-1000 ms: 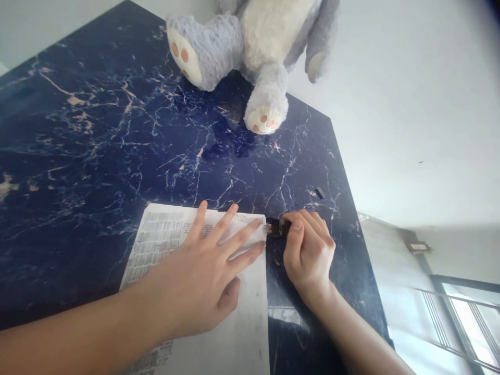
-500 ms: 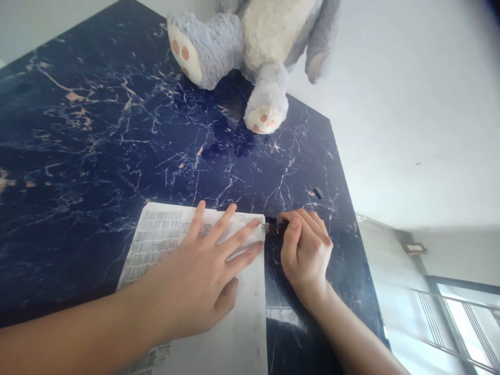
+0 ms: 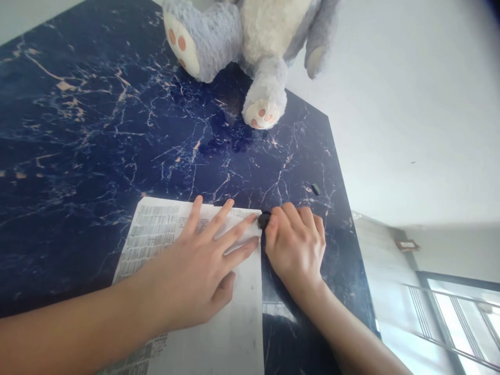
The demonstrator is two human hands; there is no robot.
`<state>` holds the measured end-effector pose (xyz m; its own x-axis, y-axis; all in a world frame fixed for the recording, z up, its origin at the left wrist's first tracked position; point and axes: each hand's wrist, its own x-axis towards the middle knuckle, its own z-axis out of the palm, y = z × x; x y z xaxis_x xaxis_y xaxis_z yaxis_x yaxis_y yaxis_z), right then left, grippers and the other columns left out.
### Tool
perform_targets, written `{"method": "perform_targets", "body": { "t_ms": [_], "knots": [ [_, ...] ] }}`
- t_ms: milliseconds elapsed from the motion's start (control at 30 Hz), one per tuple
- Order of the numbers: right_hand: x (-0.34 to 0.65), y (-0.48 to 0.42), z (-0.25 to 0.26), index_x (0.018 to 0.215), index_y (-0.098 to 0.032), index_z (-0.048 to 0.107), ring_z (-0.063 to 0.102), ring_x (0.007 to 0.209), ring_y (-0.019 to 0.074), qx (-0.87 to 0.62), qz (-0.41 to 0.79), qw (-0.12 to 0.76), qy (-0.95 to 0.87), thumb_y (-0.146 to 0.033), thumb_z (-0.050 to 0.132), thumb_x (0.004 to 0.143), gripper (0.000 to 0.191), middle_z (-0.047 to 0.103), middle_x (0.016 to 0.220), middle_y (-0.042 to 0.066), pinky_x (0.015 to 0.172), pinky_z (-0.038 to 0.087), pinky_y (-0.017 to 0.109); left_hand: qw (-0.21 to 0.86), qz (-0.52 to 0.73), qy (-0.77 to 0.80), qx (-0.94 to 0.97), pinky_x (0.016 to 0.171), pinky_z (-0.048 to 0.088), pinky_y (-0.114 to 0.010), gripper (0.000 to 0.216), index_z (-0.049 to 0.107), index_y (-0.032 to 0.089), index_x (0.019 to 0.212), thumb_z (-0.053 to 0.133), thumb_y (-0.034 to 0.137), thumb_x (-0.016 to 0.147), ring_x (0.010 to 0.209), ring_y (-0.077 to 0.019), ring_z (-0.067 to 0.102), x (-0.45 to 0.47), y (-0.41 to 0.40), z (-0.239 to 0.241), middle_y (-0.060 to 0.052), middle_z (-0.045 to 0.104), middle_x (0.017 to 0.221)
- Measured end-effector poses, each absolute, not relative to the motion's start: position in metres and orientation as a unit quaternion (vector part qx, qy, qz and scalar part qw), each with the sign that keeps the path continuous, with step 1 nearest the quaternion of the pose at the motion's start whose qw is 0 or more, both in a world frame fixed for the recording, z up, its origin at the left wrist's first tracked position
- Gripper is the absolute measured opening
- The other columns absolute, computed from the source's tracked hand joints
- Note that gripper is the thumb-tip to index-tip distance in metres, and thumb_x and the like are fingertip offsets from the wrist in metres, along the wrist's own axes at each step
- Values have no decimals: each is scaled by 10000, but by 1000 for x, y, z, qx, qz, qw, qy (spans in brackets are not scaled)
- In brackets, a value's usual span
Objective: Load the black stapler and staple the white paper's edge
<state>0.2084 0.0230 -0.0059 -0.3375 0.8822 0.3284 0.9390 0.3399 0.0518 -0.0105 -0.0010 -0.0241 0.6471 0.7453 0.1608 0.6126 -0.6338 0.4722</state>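
Note:
My left hand [image 3: 197, 265] lies flat with spread fingers on a stack of printed paper [image 3: 222, 344], pressing near its upper right corner. Closed round a small black stapler [image 3: 263, 220], my right hand [image 3: 296, 242] is just beyond the paper's right edge. The stapler's front end reaches over the edge near the top corner, close to my left fingertips. Most of its body is hidden in my right fist.
A large grey and cream plush toy [image 3: 273, 31] sits at the far side of the dark blue marbled table [image 3: 156, 140]. A small dark strip [image 3: 315, 189] lies beyond my right hand, near the table's right edge. A white wall [image 3: 410, 104] is to the right.
My right hand has moved left with the stapler, whose front end now overlaps the paper's edge. My left hand stays flat on the paper. The view has shifted slightly.

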Motion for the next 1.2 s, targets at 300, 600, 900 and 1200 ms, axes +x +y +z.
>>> {"method": "perform_targets", "body": {
  "t_ms": [300, 600, 900, 1200],
  "knots": [
    [232, 40, -6, 834, -215, 551, 499, 773, 223, -572, -85, 201, -791, -242, 272, 1109, 392, 589, 790, 62, 751, 358, 377, 148, 149, 370, 905, 1223, 36, -761, 609, 408, 388, 1591, 514, 409, 991, 1579, -435, 158, -14, -1, -25, -14, 262, 1717],
    [272, 50, 19, 1117, -209, 587, 605, 894, 239, -551, 53, 141, -821, -351, 579, 990, 191, 660, 997, 75, 769, 440, 340, 132, 133, 356, 915, 1219, 17, -749, 561, 415, 357, 1591, 440, 407, 1033, 1587, -429, 126, -17, 0, -25, -30, 243, 1724],
    [240, 29, 11, 1001, -204, 538, 585, 732, 179, -577, 79, 278, -764, -294, 630, 942, 142, 646, 875, 42, 653, 427, 288, 164, 393, 480, 767, 1039, 508, -464, 245, 621, 208, 1027, 381, 259, 1042, 1188, -247, 606, -26, 15, 0, -95, 647, 1227],
    [165, -19, 8, 998, -214, 475, 573, 894, 225, -470, 97, 212, -851, -164, 524, 898, 121, 630, 976, 68, 698, 471, 324, -12, 433, 543, 720, 792, 447, -427, 419, 610, 118, 950, 252, 299, 1072, 1093, -177, 553, -73, 58, 18, 26, 535, 997]
  ]
}}
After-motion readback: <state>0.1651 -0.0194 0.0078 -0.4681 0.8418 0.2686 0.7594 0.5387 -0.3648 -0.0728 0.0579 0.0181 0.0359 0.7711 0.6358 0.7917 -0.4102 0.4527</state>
